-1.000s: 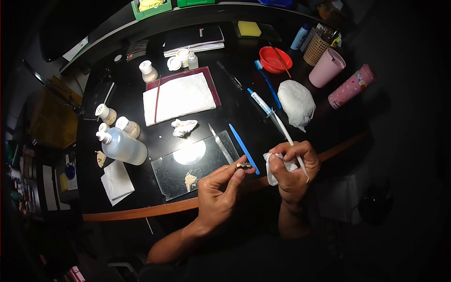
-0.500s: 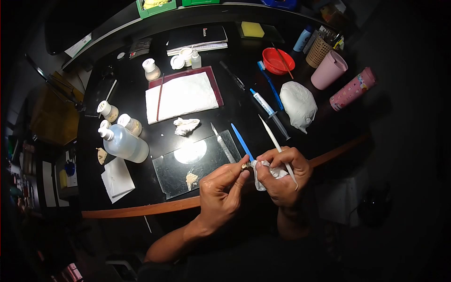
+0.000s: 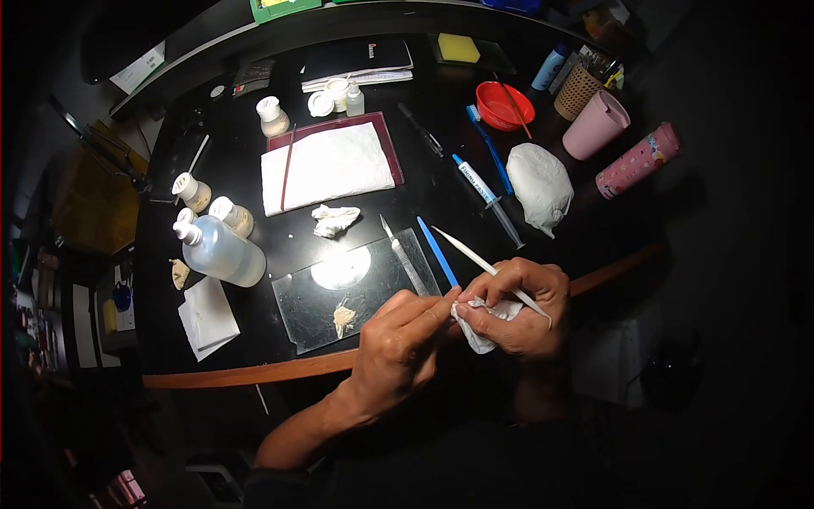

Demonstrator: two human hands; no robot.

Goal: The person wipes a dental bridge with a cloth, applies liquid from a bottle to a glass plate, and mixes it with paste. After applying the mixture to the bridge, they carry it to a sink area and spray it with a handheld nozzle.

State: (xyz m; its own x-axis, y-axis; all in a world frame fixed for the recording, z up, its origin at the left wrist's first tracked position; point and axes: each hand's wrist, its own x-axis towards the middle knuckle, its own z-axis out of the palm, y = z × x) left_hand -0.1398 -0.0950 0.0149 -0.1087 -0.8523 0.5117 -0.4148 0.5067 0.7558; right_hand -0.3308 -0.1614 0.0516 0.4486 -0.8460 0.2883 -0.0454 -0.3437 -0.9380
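Right hand (image 3: 527,316) clamps crumpled tissue (image 3: 476,337) and a white hooked tool (image 3: 469,250). Left hand (image 3: 394,343) sits beside, grip too hidden to tell.

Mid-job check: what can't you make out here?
Head view:
What the left hand holds, if anything: hidden by the hand itself.
Part of the white tissue: covered by the right hand.
Green bin: cut off by top edge.
Print on small jars: too small.

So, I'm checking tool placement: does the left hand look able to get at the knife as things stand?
Probably yes: the knife lies just beyond the left hand, with nothing on top of it. That hand is up by the tissue, though, so it may need to move off first.
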